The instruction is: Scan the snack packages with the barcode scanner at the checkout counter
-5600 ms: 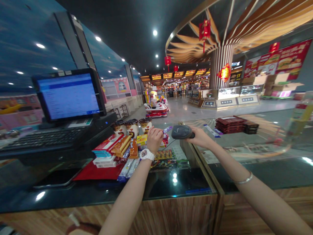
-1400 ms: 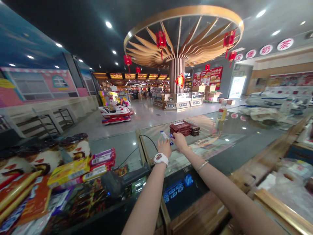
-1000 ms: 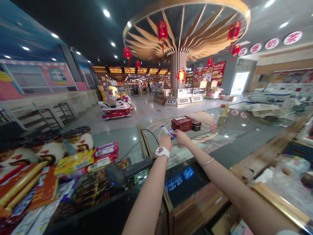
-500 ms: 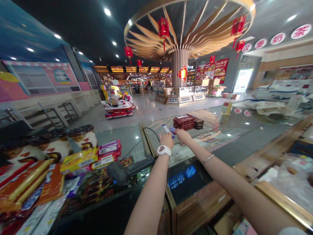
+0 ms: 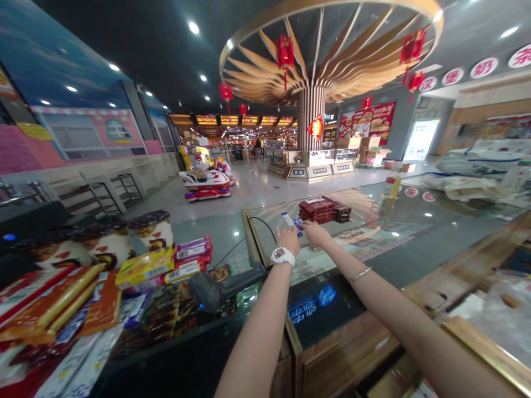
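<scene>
Glass counter [image 5: 224,228], lantern-hung hall [image 5: 257,190] beyond — left hand [image 5: 288,241], fingers spread — right hand [image 5: 317,235], fingers pinching a purple packet [image 5: 297,223].

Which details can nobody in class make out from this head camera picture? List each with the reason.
All in the head view:
- Print on the small packets: too small, partly behind fingers.
- Whether the left hand or right hand grips them: blurred, fingertips too small.
- Bases of the lidded cups: hidden by snack packs.
- Whatever lies directly under the scanner: covered by it.
- Last round sign: cut off by the right edge.
</scene>
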The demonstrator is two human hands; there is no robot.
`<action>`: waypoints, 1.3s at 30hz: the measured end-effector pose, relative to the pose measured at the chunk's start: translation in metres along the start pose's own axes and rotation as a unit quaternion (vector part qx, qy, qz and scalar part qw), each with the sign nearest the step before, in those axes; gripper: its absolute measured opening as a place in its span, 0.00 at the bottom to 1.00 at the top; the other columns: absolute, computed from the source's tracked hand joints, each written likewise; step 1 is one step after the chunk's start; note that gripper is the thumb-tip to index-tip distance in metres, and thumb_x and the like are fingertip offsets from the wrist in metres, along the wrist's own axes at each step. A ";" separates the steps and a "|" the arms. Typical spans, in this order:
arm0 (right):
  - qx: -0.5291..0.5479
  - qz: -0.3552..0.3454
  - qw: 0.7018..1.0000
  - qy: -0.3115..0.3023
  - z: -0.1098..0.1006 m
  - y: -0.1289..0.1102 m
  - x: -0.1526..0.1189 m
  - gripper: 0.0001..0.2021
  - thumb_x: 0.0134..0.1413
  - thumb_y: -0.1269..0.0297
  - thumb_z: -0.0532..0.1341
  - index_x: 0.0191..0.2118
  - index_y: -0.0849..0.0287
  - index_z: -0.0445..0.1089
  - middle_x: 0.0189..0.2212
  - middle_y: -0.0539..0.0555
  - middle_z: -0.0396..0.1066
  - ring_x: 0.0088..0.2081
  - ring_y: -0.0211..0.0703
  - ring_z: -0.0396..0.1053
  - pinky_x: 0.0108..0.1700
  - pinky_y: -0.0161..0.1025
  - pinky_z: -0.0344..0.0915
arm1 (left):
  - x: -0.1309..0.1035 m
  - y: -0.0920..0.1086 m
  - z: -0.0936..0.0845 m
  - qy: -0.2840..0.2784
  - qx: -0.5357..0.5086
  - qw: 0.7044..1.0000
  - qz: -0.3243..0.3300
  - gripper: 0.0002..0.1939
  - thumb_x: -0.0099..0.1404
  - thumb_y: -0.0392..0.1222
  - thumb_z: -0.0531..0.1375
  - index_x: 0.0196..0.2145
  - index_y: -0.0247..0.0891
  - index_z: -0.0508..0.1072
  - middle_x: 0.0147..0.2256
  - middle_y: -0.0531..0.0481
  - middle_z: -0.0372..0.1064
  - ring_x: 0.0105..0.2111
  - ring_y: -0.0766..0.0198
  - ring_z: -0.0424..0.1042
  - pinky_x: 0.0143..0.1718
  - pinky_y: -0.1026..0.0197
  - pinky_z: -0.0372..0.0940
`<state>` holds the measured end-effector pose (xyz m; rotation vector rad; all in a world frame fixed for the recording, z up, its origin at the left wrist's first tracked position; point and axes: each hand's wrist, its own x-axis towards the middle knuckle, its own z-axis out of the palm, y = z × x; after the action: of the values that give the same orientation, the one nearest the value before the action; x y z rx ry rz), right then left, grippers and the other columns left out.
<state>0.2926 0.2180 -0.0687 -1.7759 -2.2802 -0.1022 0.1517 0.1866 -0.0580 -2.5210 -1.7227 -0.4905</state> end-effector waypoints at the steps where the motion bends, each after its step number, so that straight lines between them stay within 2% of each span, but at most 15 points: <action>1: 0.003 0.000 1.000 0.005 0.000 0.001 0.000 0.27 0.56 0.81 0.49 0.59 0.61 0.66 0.58 0.63 0.66 0.55 0.50 0.67 0.57 0.42 0.61 | 0.000 0.000 0.000 0.005 0.002 1.000 0.002 0.22 0.66 0.30 0.48 0.56 0.35 0.68 0.57 0.40 0.69 0.60 0.53 0.63 0.68 0.41 0.40; 5: 0.017 0.007 0.999 0.033 -0.002 0.001 -0.004 0.27 0.57 0.80 0.49 0.61 0.60 0.64 0.55 0.62 0.68 0.54 0.47 0.67 0.56 0.40 0.61 | 0.000 0.002 -0.003 0.031 0.012 0.999 0.005 0.25 0.66 0.32 0.48 0.59 0.36 0.65 0.64 0.43 0.60 0.64 0.53 0.57 0.68 0.43 0.43; 9: 0.027 0.015 0.997 0.068 -0.011 -0.006 -0.013 0.26 0.59 0.76 0.50 0.63 0.61 0.62 0.57 0.62 0.67 0.54 0.49 0.67 0.56 0.41 0.62 | -0.007 0.005 -0.016 0.053 0.010 0.999 -0.005 0.24 0.67 0.34 0.48 0.60 0.33 0.65 0.65 0.42 0.56 0.66 0.50 0.54 0.69 0.42 0.42; 12: 0.029 0.007 0.996 0.087 -0.021 -0.014 -0.020 0.23 0.61 0.72 0.51 0.61 0.61 0.64 0.57 0.61 0.68 0.54 0.50 0.66 0.56 0.41 0.61 | -0.019 0.005 -0.028 0.049 -0.002 0.999 -0.012 0.24 0.67 0.35 0.48 0.60 0.34 0.65 0.66 0.42 0.56 0.66 0.49 0.53 0.68 0.39 0.43; 16: 0.038 -0.032 0.993 0.103 -0.038 -0.026 -0.029 0.22 0.59 0.70 0.55 0.59 0.62 0.67 0.56 0.62 0.69 0.54 0.50 0.67 0.57 0.42 0.61 | -0.042 0.000 -0.047 0.045 0.002 0.999 0.018 0.24 0.68 0.36 0.50 0.60 0.36 0.65 0.66 0.44 0.56 0.66 0.50 0.54 0.68 0.38 0.43; 19: 0.057 -0.071 0.988 0.126 -0.050 -0.040 -0.037 0.24 0.57 0.69 0.57 0.60 0.64 0.65 0.57 0.63 0.68 0.56 0.50 0.66 0.59 0.43 0.60 | -0.062 -0.008 -0.065 0.056 0.018 0.998 0.037 0.23 0.68 0.37 0.50 0.60 0.36 0.64 0.66 0.44 0.56 0.66 0.50 0.54 0.68 0.38 0.43; 24: 0.095 -0.127 0.975 0.159 -0.062 -0.079 -0.057 0.25 0.57 0.68 0.56 0.61 0.64 0.63 0.58 0.64 0.67 0.58 0.51 0.65 0.61 0.48 0.59 | -0.109 -0.023 -0.095 0.070 0.031 0.996 0.044 0.22 0.69 0.38 0.50 0.60 0.38 0.64 0.64 0.44 0.59 0.66 0.53 0.53 0.69 0.40 0.42; 31: 0.164 -0.222 0.950 0.150 -0.065 -0.148 -0.092 0.26 0.58 0.66 0.56 0.62 0.59 0.61 0.59 0.62 0.65 0.60 0.51 0.63 0.62 0.52 0.58 | -0.197 -0.059 -0.126 0.107 0.004 0.994 -0.002 0.20 0.71 0.42 0.50 0.59 0.43 0.65 0.64 0.49 0.59 0.67 0.59 0.52 0.69 0.44 0.42; 35: 0.190 -0.257 0.937 0.140 -0.066 -0.187 -0.106 0.26 0.58 0.65 0.57 0.62 0.58 0.62 0.59 0.60 0.65 0.59 0.51 0.63 0.62 0.51 0.58 | -0.236 -0.095 -0.143 0.139 0.005 0.988 -0.066 0.19 0.71 0.41 0.50 0.57 0.44 0.66 0.63 0.49 0.62 0.65 0.59 0.57 0.69 0.45 0.44; 39: 0.205 -0.294 0.925 0.126 -0.065 -0.225 -0.111 0.25 0.57 0.66 0.57 0.61 0.58 0.63 0.59 0.60 0.66 0.59 0.50 0.64 0.61 0.49 0.59 | -0.262 -0.137 -0.159 0.172 0.025 0.979 -0.105 0.19 0.70 0.41 0.50 0.56 0.42 0.67 0.61 0.47 0.64 0.63 0.57 0.59 0.68 0.44 0.46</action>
<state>0.1109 0.0419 -0.0102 -0.7948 -2.3412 0.0371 -0.0969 -0.0316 -0.0010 -2.0754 -1.8396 -0.8292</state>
